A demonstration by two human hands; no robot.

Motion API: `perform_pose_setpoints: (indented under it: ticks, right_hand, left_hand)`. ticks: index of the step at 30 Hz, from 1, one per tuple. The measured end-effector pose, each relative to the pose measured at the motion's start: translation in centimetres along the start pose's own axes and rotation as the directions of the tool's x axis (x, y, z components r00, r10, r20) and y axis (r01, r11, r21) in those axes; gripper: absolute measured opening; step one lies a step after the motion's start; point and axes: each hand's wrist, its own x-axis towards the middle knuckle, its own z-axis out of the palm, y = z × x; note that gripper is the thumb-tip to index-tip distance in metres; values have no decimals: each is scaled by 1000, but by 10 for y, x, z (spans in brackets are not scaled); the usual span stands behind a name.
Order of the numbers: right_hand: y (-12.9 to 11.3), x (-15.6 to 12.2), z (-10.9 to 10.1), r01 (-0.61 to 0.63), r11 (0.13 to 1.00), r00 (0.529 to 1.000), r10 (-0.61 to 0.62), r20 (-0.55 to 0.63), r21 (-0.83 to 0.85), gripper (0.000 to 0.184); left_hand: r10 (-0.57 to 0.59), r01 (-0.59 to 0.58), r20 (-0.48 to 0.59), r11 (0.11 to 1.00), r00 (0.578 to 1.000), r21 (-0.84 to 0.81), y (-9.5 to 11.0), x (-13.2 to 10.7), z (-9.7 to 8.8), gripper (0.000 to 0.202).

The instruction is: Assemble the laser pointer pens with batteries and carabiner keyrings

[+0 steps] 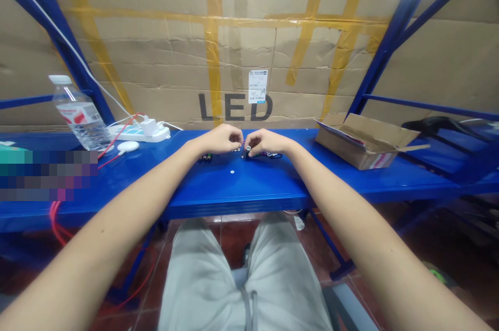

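Observation:
My right hand (268,142) is closed, its thumb and fingers pinching a small black cylinder (248,152) with a shiny round end, which stands upright at the blue table's surface. Close by on the left, my left hand (223,138) has its fingers curled together; what they hold, if anything, is too small to make out. Tiny silvery pieces (236,150) show just below those fingertips. Several short dark and green cylinders (206,157) lie beside my left wrist. Partly hidden under my right hand are small dark and purple items with a black loop (276,156). A small white disc (232,171) lies in front.
An open cardboard box (343,146) stands on the blue table (241,190) at the right. To the left are a water bottle (80,115), a white power strip (134,133), a white round charger (128,147) and red cables (58,222). Large cardboard (163,71) rises behind.

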Motion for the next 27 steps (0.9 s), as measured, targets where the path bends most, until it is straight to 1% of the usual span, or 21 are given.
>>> perform_pose_setpoints:
  ticks: [2, 4, 7, 10, 12, 17, 23, 27]
  right_hand:
    - [-1, 0, -1, 6, 1000, 1000, -6, 12, -5, 25]
    - [0, 0, -1, 4, 1000, 1000, -4, 23, -5, 25]
    - [2, 1, -2, -11, 1000, 1000, 11, 26, -8, 25]
    - [5, 2, -3, -14, 1000, 1000, 14, 23, -10, 26]
    - [7, 2, -3, -17, 1000, 1000, 17, 17, -12, 27]
    - [5, 2, -3, -39, 999, 999, 39, -5, -13, 29]
    - [1, 0, -3, -52, 998, 999, 52, -14, -23, 29]
    - [0, 0, -2, -52, 998, 998, 51, -20, -30, 28]
  left_hand:
    - [-32, 29, 85, 999, 996, 36, -2, 0, 3, 19]
    - [-60, 55, 155, 998, 986, 38, -4, 1, 7, 21]
    - [-77, 70, 207, 997, 975, 45, -5, 3, 14, 23]
    - [-85, 74, 219, 996, 972, 58, -2, 5, 19, 22]
    - [-111, 100, 218, 993, 970, 59, -1, 5, 21, 21]
    - [-164, 155, 189, 986, 968, 62, -4, 4, 18, 17]
    - [-139, 125, 238, 990, 961, 71, -9, 2, 12, 17]
    - [-139, 122, 194, 988, 971, 96, -11, 3, 12, 27]
